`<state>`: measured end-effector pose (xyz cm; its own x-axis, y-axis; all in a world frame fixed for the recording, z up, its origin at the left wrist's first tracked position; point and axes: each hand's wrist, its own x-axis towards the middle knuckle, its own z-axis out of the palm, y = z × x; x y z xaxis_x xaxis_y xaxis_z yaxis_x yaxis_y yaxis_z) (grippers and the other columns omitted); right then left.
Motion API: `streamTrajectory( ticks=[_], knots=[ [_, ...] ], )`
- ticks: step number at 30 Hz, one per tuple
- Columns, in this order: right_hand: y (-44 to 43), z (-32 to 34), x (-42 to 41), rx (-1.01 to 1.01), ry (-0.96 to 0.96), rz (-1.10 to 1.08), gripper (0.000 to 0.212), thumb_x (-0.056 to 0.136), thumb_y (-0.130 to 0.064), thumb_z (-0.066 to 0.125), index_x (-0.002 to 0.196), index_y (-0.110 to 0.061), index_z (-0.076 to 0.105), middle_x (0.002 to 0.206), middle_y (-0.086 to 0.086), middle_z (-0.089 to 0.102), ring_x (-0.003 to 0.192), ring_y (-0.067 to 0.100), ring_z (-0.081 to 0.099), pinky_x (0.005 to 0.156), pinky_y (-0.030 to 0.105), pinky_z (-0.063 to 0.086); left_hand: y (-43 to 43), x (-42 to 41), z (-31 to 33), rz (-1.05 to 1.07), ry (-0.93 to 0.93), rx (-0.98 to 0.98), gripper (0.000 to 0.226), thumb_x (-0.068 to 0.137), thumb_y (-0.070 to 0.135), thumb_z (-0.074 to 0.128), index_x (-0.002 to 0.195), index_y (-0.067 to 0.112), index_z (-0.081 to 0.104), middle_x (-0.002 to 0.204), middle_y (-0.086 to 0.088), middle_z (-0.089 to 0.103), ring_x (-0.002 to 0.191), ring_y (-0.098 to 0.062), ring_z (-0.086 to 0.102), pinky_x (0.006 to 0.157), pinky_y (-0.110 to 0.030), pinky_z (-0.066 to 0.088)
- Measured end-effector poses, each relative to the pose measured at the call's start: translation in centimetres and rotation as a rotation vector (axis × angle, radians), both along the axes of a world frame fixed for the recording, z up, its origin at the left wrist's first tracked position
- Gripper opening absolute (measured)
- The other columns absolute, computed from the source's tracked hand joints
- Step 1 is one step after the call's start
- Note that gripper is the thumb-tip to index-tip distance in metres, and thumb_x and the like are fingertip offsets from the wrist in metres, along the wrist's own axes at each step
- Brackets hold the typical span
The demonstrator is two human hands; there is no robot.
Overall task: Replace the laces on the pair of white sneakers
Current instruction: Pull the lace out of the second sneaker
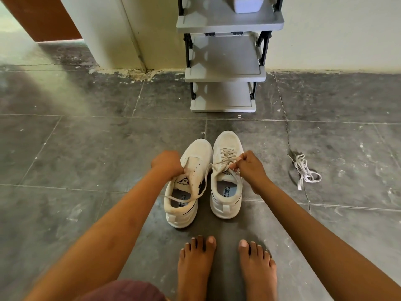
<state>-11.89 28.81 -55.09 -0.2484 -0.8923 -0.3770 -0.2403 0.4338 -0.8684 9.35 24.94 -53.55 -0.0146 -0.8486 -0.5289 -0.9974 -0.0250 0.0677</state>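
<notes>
Now the left sneaker and right sneaker stand side by side on the floor near bare feet, the left hand gripping the left one's tongue, the right hand pinching the right one's lace, a loose lace lying farther right, a rack beyond.
</notes>
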Motion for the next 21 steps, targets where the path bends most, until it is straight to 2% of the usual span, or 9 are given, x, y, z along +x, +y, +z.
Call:
streamTrajectory(
  ticks=[2, 4, 6, 7, 9, 12, 15, 18, 21],
  knots=[
    [0.0, 0.1, -0.1, 0.005, 0.005, 0.002, 0.010, 0.089, -0.010, 0.046, 0.083, -0.018, 0.045, 0.100, 0.012, 0.067, 0.092, 0.019, 0.060, 0.068, 0.028, 0.045, 7.1, 0.4, -4.9, -0.090, 0.146, -0.117, 0.067, 0.094, 0.061, 0.016, 0.137, 0.014, 0.040, 0.126, -0.011, 0.052, 0.125, -0.028, 0.043, 0.105, -0.043, 0.036],
    [0.1, 0.1, -0.1, 0.024, 0.010, 0.014, 0.010, 0.086, -0.008, 0.049, 0.084, -0.016, 0.044, 0.103, 0.014, 0.065, 0.098, 0.024, 0.060, 0.074, 0.032, 0.047, 12.1, -1.0, -8.4, -0.157, 0.171, -0.039, 0.059, 0.097, 0.054, 0.013, 0.143, 0.019, 0.024, 0.150, -0.014, 0.027, 0.137, -0.032, 0.026, 0.112, -0.045, 0.023],
    [-0.1, 0.3, -0.1, 0.043, -0.016, 0.016, 0.009, 0.085, -0.005, 0.047, 0.088, -0.014, 0.046, 0.103, 0.014, 0.065, 0.101, 0.026, 0.060, 0.082, 0.040, 0.049, 7.1, 0.5, -4.5, -0.243, 0.047, -0.159, 0.043, 0.097, 0.044, 0.033, 0.123, 0.012, 0.046, 0.141, -0.017, 0.042, 0.126, -0.032, 0.043, 0.101, -0.038, 0.038],
    [-0.2, 0.4, -0.3, 0.048, -0.045, -0.001, 0.009, 0.087, -0.005, 0.043, 0.094, -0.010, 0.048, 0.100, 0.014, 0.067, 0.098, 0.026, 0.062, 0.085, 0.042, 0.050, 1.5, 0.3, -0.3, -0.189, 0.035, -0.157, 0.026, 0.094, 0.034, 0.045, 0.095, 0.010, 0.054, 0.125, -0.018, 0.056, 0.110, -0.030, 0.055, 0.084, -0.032, 0.046],
    [-0.2, 0.6, -0.5, 0.068, -0.162, -0.077, 0.022, 0.092, -0.006, 0.034, 0.106, -0.001, 0.050, 0.091, 0.013, 0.070, 0.084, 0.023, 0.065, 0.082, 0.042, 0.052, -2.2, 1.1, 1.8, 0.030, -0.063, -0.175, 0.028, 0.088, 0.020, 0.058, 0.066, 0.013, 0.042, 0.095, -0.012, 0.065, 0.082, -0.027, 0.061, 0.062, -0.031, 0.045],
    [0.4, 0.9, -1.0, 0.068, -0.408, -0.215, 0.026, 0.089, -0.006, 0.033, 0.087, -0.003, 0.059, 0.073, 0.008, 0.069, 0.063, 0.015, 0.061, 0.065, 0.030, 0.050, -1.2, 2.1, 1.0, 0.087, -0.111, -0.256, 0.033, 0.085, 0.015, 0.060, 0.062, 0.014, 0.037, 0.077, -0.008, 0.055, 0.076, -0.027, 0.058, 0.060, -0.033, 0.045],
    [0.6, 1.3, -1.3, 0.026, -0.584, -0.358, 0.020, 0.089, -0.010, 0.037, 0.072, -0.011, 0.048, 0.051, -0.001, 0.058, 0.056, 0.013, 0.052, 0.061, 0.027, 0.042, -1.3, 2.8, 0.5, 0.067, -0.092, -0.310, 0.020, 0.086, 0.013, 0.060, 0.071, 0.011, 0.047, 0.076, -0.007, 0.053, 0.078, -0.027, 0.059, 0.061, -0.033, 0.047],
    [0.1, 2.3, -1.5, -0.176, -0.559, -0.397, 0.012, 0.087, -0.002, 0.041, 0.081, -0.011, 0.043, 0.059, 0.003, 0.051, 0.054, 0.014, 0.046, 0.061, 0.028, 0.041, -1.9, 2.9, 0.8, 0.044, -0.106, -0.334, 0.025, 0.087, 0.015, 0.060, 0.069, 0.012, 0.044, 0.072, -0.005, 0.049, 0.073, -0.025, 0.055, 0.060, -0.032, 0.046],
    [-0.6, 3.4, -2.3, -0.373, -0.454, -0.533, 0.023, 0.087, 0.005, 0.041, 0.082, -0.017, 0.043, 0.072, 0.006, 0.051, 0.058, 0.011, 0.045, 0.057, 0.021, 0.039, -1.5, 2.7, 1.0, 0.051, -0.116, -0.326, 0.027, 0.087, 0.013, 0.059, 0.066, 0.012, 0.042, 0.081, -0.009, 0.059, 0.073, -0.025, 0.055, 0.061, -0.033, 0.045]
  ],
)
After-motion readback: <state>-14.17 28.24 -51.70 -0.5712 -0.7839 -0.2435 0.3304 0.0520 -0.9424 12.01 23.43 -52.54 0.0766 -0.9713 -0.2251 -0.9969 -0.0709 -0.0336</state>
